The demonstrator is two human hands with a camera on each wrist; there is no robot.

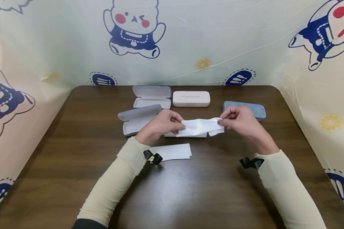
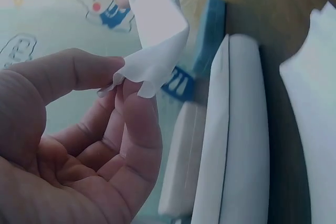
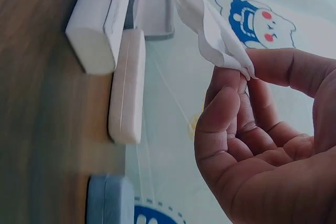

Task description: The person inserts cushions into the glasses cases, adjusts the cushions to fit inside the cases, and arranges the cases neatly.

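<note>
A folded white cloth is stretched between my two hands above the table. At its left end my left hand pinches it between thumb and index finger. My right hand pinches the opposite end, the cloth gathered at the fingertips in the right wrist view. Directly below the cloth stands a white glasses case, mostly hidden from the head view. Another folded white cloth lies flat on the table near my left wrist.
Two glasses cases stand open at the left: a grey one and a lighter one behind it. A closed white case is at the back. The blue case lies behind my right hand on the brown table.
</note>
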